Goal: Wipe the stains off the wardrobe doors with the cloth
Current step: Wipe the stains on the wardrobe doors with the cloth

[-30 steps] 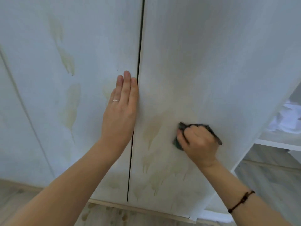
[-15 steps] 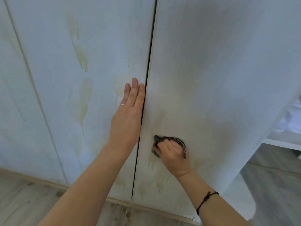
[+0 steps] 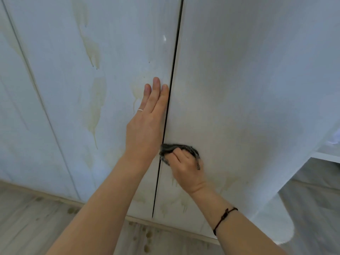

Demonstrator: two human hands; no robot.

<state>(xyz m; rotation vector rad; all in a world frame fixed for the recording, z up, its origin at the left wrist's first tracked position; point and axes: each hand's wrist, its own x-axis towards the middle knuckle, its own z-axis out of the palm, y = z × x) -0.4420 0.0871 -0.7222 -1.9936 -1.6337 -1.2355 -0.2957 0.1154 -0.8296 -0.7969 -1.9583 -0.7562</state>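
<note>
Dark cloth bunched low on right door, just beside the gap | right hand: grip curled round cloth, pressed to door | left hand: flat, fingers straight together, resting on left door edge

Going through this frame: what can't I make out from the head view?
Head view:
The patch of the right door under the cloth and right hand: covered by them, so any stain there is unseen.
The palm of the left hand: only its back shows, against the left door.
The pale thing on the shelf: cut by the right edge, blurred.
Both doors' tops: cut off by the upper edge.
</note>
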